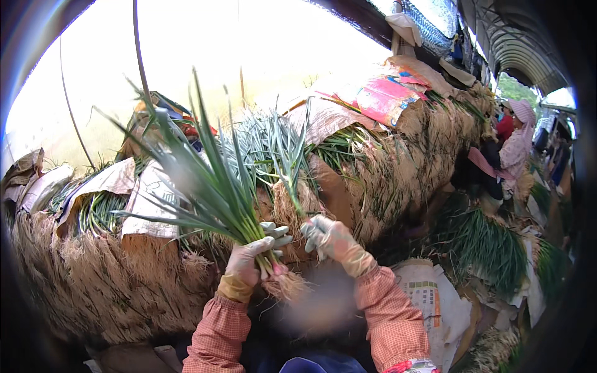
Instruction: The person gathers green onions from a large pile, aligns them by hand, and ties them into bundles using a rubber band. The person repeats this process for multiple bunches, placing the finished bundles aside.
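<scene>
My gloved left hand (247, 261) holds a bunch of green onions (227, 208) near its white and pink lower ends, with pale roots hanging below and long leaves fanning up to the upper left. My gloved right hand (326, 239), to the right of the bunch, has its fingers closed on a thin green onion stalk (293, 202) in front of the piled onions. Behind both hands is a long bank of onions (385, 177) with their dry roots facing outward. A blurred patch hides part of the area below my hands.
Sacks (152, 199) and pink sheets (382, 99) cover parts of the bank. Heaped green leaves (482, 255) and torn paper (426, 298) lie at the lower right. A person (516, 149) in a pink head covering is at the right, under an arched roof (516, 50).
</scene>
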`<control>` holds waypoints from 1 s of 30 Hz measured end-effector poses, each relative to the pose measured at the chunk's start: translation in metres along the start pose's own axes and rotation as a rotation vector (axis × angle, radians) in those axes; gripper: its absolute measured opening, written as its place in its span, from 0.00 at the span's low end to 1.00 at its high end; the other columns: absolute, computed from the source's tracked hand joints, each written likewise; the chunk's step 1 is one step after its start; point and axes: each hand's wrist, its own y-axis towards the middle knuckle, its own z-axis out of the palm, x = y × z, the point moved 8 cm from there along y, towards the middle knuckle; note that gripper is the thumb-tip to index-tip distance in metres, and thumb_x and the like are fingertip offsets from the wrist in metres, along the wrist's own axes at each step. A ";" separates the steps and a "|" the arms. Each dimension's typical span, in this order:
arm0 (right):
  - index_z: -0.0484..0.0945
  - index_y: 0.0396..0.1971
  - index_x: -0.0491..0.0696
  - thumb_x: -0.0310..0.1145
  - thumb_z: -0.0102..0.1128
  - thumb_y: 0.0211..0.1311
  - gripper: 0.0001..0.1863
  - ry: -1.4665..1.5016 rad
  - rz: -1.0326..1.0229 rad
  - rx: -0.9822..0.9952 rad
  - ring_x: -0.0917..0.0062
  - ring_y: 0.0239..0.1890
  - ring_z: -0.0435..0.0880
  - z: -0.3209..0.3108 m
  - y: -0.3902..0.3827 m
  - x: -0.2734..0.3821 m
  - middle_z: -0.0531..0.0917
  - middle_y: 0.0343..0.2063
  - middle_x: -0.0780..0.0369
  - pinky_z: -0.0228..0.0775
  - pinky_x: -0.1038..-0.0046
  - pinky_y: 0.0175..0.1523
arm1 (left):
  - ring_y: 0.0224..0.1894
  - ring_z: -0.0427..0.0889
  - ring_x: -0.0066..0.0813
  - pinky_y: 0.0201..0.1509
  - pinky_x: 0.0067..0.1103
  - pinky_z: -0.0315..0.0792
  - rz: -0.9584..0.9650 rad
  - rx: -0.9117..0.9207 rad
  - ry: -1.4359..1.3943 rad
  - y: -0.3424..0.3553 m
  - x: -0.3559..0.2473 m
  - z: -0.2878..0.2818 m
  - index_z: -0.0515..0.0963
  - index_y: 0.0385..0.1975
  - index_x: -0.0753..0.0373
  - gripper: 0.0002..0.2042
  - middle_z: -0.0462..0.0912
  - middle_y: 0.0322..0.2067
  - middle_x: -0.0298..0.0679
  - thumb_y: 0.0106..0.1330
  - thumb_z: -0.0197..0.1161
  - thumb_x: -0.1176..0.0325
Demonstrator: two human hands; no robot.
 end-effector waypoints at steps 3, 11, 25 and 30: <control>0.79 0.47 0.51 0.59 0.49 0.68 0.27 -0.317 -0.432 -0.001 0.59 0.22 0.81 0.046 -0.028 -0.010 0.83 0.25 0.54 0.73 0.62 0.29 | 0.19 0.82 0.37 0.19 0.25 0.77 -0.123 0.023 0.096 0.005 0.025 0.004 0.74 0.48 0.70 0.12 0.83 0.28 0.47 0.66 0.57 0.74; 0.77 0.33 0.47 0.41 0.63 0.65 0.12 0.597 0.173 0.040 0.87 0.15 0.69 0.072 0.030 -0.011 0.78 0.21 0.71 0.60 0.81 0.18 | 0.17 0.81 0.35 0.18 0.25 0.76 -0.147 -0.003 0.175 -0.018 0.053 -0.005 0.77 0.37 0.72 0.08 0.83 0.25 0.50 0.65 0.59 0.72; 0.78 0.48 0.39 0.42 0.43 0.76 0.22 1.392 0.001 -0.206 0.90 0.09 0.54 0.034 0.044 -0.034 0.60 0.08 0.75 0.46 0.83 0.14 | 0.25 0.82 0.35 0.30 0.41 0.82 -0.041 -0.050 -0.157 -0.046 0.060 -0.017 0.74 0.39 0.71 0.11 0.80 0.26 0.43 0.60 0.61 0.71; 0.78 0.27 0.54 0.40 0.63 0.65 0.09 0.973 0.254 0.232 0.90 0.12 0.66 0.118 0.019 -0.026 0.74 0.15 0.75 0.55 0.85 0.17 | 0.32 0.85 0.35 0.37 0.24 0.81 -0.112 0.019 -0.024 -0.053 0.055 -0.007 0.70 0.51 0.67 0.19 0.83 0.37 0.47 0.59 0.62 0.73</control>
